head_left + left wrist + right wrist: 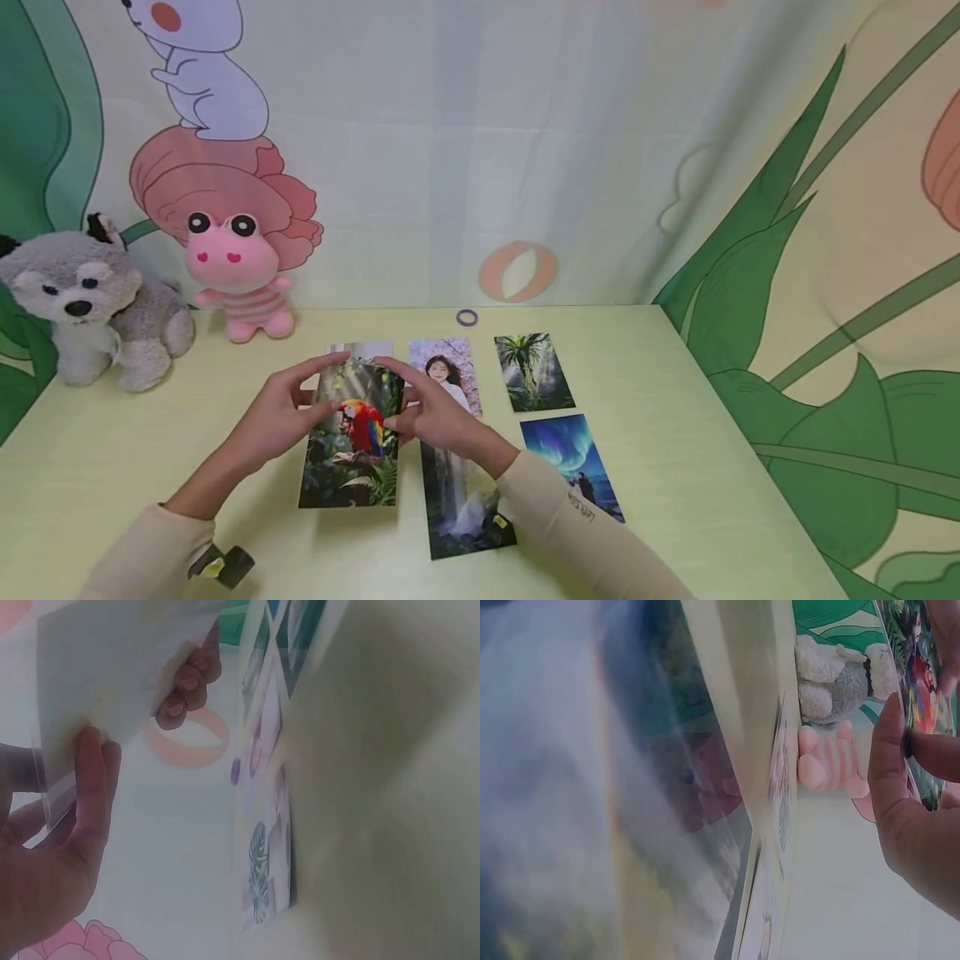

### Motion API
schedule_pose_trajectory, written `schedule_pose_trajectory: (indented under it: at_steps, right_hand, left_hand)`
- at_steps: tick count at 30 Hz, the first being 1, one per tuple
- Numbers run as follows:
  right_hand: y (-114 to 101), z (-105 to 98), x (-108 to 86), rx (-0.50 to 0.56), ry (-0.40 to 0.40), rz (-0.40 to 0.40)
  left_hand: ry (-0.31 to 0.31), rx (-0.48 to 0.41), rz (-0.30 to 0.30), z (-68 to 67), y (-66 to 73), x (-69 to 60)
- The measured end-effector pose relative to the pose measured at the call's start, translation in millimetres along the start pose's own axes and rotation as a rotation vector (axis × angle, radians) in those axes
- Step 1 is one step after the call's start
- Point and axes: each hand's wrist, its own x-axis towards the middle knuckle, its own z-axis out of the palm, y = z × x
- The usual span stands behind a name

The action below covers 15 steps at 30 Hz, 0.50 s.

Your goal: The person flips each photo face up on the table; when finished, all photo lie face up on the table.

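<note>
Both hands hold up a parrot photo card [367, 467] above the table. The left hand [273, 417] pinches its left side, and the right hand [438, 417] grips the right side. In the left wrist view the card's pale back [105, 660] faces the camera, with left-hand fingers [91, 780] behind it. A leaf-patterned photo [266, 877] lies mostly hidden beyond the raised card. To the right lie a portrait photo [457, 387], partly covered by the right hand, and a waterfall photo [450, 492]. Further right are a palm-plant photo [532, 375] and an aurora photo [558, 446].
A purple ring [467, 317] lies near the table's back edge. On the left sit a grey plush dog [97, 300] and a pink striped plush toy [243, 279]. A printed curtain [600, 150] hangs behind the pale table [675, 467].
</note>
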Motion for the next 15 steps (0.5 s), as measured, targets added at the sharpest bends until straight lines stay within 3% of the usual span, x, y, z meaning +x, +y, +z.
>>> schedule_pose_trajectory:
  at_steps: [8, 15]
  right_hand:
    - [3, 6, -1.9, -0.028, 0.013, -0.002]
    - [6, 16, -8.1, -0.008, 0.032, 0.036]
  left_hand:
    - [0.020, 0.064, -0.032, 3.1, -6.7, -4.1]
    - [0.072, 0.050, 0.005, 5.9, -19.2, -13.0]
